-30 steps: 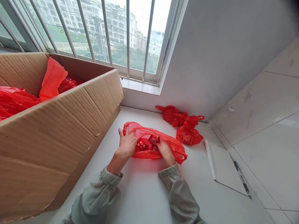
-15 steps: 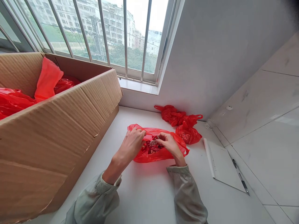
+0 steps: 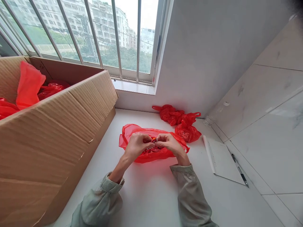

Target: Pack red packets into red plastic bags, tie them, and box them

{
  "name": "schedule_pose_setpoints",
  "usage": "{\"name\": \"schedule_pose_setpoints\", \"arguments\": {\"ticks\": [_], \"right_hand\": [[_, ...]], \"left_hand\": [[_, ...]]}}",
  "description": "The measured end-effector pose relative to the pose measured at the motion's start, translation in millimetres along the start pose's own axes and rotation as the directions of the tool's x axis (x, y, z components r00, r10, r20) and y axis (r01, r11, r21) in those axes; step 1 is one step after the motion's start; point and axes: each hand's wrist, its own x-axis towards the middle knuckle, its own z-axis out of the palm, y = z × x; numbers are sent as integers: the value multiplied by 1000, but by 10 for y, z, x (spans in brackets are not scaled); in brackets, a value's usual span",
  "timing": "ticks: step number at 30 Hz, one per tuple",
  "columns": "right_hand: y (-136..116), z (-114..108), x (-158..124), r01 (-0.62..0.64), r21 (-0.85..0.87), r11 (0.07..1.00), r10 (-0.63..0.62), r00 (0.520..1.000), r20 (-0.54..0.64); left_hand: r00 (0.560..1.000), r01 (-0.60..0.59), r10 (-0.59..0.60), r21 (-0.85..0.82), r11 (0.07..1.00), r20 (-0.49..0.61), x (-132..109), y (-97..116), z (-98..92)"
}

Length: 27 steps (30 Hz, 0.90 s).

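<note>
A small red wrapped packet (image 3: 154,140), like a wrapped candy, is pinched between both hands above an opened red plastic bag (image 3: 132,129). My left hand (image 3: 137,145) is closed on its left end, with thumb and fingertips together. From the other side my right hand (image 3: 170,144) grips the right end in the same kind of pinch. Beneath the fingers, more red printed packets (image 3: 151,150) lie inside the bag, partly covered by the hands. The bag rests spread out on the white table (image 3: 146,189).
On the left stands a large cardboard box (image 3: 59,126) with red plastic bags (image 3: 29,85) inside. Bunched red bags (image 3: 171,115) and a knotted, filled red bag (image 3: 188,130) lie by the wall. A notebook (image 3: 223,160) and a pen (image 3: 240,170) lie at right. Behind is a barred window (image 3: 125,41).
My left hand has let go of the bag's edge and moved to the packet. Both hands now hold it close together, raised from the packets below. The view has shifted slightly right.
</note>
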Motion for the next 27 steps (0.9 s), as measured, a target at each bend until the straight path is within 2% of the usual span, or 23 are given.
{"name": "schedule_pose_setpoints", "arguments": {"ticks": [4, 10, 13, 19, 24, 27], "right_hand": [[26, -25, 10, -13, -3, 1000, 13, 1000, 17], [16, -1, 3, -11, -40, 999, 9, 1000, -29], [16, 4, 5, -3, -52, 999, 1, 999, -46], [30, 0, 11, -10, 3, 1000, 10, 1000, 9], [19, 9, 13, 10, -35, 999, -12, 998, -65], [21, 1, 17, 14, -37, 999, -16, 997, -70]], "left_hand": [[1000, 0, 0, 5, 1000, -29, -2, 24, -35], [998, -33, 36, -58, 998, 54, 11, -11, -75], [997, -5, 13, -92, 996, 80, 12, -41, -79], [993, 61, -46, -143, 988, 105, 25, -71, -114], [995, 47, -31, -175, 983, 93, 35, -114, -137], [995, 70, -58, -163, 984, 79, 46, -148, -136]]}}
